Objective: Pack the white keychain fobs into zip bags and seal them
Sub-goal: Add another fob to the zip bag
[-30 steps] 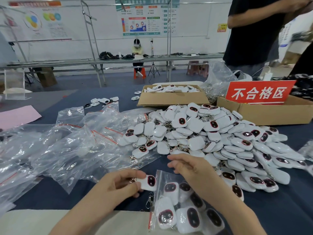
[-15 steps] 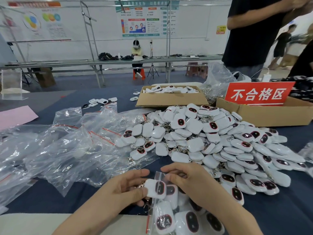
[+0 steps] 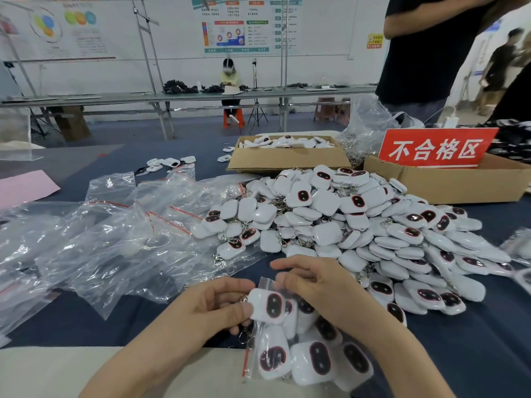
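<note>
Left hand: the left hand [image 3: 218, 305] pinches one white fob [image 3: 268, 305] between thumb and fingers, with the dark oval window facing up.

Right hand: the right hand [image 3: 319, 285] is curled on the upper edge of the zip bag [image 3: 310, 357] and seems to hold its mouth open. How its lower fingers lie, I cannot tell.

Where the fob is: right at the mouth of the bag, touching the plastic, between the two hands. The bag already has several fobs inside.

Key relation: the red zip strip runs along the left side of the bag, so the mouth faces the left hand. The fob must go to the right, into the bag. Its oval window stands roughly along the strip, and the key clasp hangs on the side of the left hand, so the body enters first. The left hand is the nearer one for the push.

Supply: the pile of fobs [image 3: 344, 225] lies just beyond the right hand, and the empty bags [image 3: 115, 239] are to the left.

Writing: the red sign [image 3: 436, 149] in the cardboard box [image 3: 459, 185] reads 不合格区 in white characters. The wall posters [image 3: 238, 24] are too small to read. I see no brand on the fobs.
</note>
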Available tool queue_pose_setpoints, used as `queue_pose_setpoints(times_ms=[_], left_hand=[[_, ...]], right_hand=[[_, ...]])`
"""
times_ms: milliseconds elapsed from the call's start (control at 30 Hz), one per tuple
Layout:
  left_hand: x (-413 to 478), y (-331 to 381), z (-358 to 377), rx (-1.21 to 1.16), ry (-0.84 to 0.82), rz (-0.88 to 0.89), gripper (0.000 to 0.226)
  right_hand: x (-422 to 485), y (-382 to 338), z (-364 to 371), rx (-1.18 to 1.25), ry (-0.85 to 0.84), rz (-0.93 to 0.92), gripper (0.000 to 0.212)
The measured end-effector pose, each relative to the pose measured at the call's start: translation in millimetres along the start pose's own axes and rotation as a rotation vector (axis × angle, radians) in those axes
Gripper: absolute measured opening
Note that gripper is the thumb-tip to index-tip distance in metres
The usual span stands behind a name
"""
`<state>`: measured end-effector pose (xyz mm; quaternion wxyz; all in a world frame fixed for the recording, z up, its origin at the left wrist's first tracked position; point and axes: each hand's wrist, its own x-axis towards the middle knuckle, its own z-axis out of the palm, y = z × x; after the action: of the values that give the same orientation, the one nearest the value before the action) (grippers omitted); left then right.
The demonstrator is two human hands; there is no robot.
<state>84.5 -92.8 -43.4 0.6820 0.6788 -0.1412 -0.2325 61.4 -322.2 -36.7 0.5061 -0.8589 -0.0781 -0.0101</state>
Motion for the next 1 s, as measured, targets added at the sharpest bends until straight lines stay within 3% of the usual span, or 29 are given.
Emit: queue_pose_setpoints(times_ms=[200,333,567,667,767,867,1000], left_hand=[[1.4,2.2,20.6,0.153,-0.043,0.011,0.021],[-3.8,6.5,23.0,0.209,-0.104,0.055,0.040],[0.9,-1.0,32.3,0.001,-0.132,0.093,0.019],[3.0,-1.5,28.5,-0.003,-0.001,0.069,0.030],[9.9,-4.5,26.7,-0.126,0.262,0.123,0.034],[17.6,-5.4,22.2,-0.253,0.459,0.149,0.039],[22.7,-6.0,17.4,-0.316,0.537,0.105,0.045]], right_hand=[[0.3,-0.3,1.2,-0.003,-0.010,0.007,0.022],[0.7,-1.5,0.9,-0.024,0.005,0.006,0.025],[-0.2,-4.1,3.6,-0.011,0.048,-0.022,0.026],[-1.3,-5.6,0.9,-0.035,0.088,-0.032,0.024],[-2.0,-3.0,-7.6,-0.040,0.279,-0.047,0.025],[-5.7,4.8,-14.5,-0.296,0.474,-0.039,0.026],[-8.7,16.2,-16.1,-0.684,0.468,0.098,0.037]])
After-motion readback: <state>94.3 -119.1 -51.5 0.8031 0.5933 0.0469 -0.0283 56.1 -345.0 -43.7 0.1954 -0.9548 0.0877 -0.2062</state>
